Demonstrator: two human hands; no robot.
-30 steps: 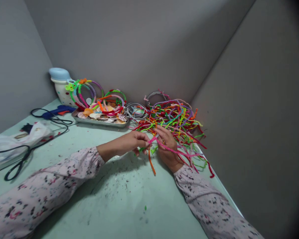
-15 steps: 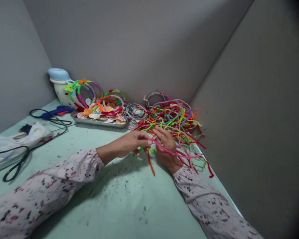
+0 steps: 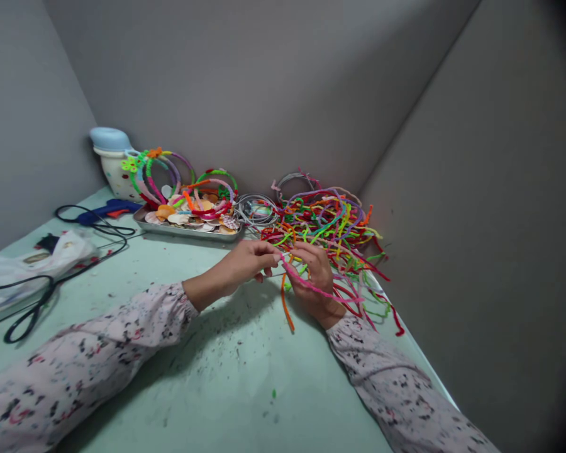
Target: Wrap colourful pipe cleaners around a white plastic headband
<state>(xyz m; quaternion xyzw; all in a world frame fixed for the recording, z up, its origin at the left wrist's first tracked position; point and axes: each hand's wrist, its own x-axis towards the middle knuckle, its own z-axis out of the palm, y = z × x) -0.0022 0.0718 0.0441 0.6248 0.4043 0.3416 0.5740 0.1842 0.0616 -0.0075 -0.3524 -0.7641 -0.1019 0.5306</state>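
Observation:
My left hand (image 3: 249, 264) pinches one end of a pink pipe cleaner (image 3: 311, 286) between thumb and forefinger. From there the pipe cleaner runs down across my right palm and trails off to the right. Curled close beside it, my right hand (image 3: 314, 277) grips a thin grey wire (image 3: 276, 275) that shows in the narrow gap between both hands. Its exact shape is mostly hidden by my fingers. An orange pipe cleaner (image 3: 287, 308) dangles onto the table just below the hands.
Behind my hands lies a tangled heap of colourful pipe cleaners (image 3: 330, 214), beside coiled grey wire (image 3: 257, 211). A metal tray (image 3: 188, 233) holds shells and wrapped hoops. A lidded container (image 3: 116, 167), blue glue gun (image 3: 106, 211), black cable (image 3: 51, 292) and plastic bag (image 3: 73, 251) sit left.
My left hand has shifted slightly up and left with the pink pipe cleaner's end. The green piece under my left fingers no longer shows; the grey wire there does.

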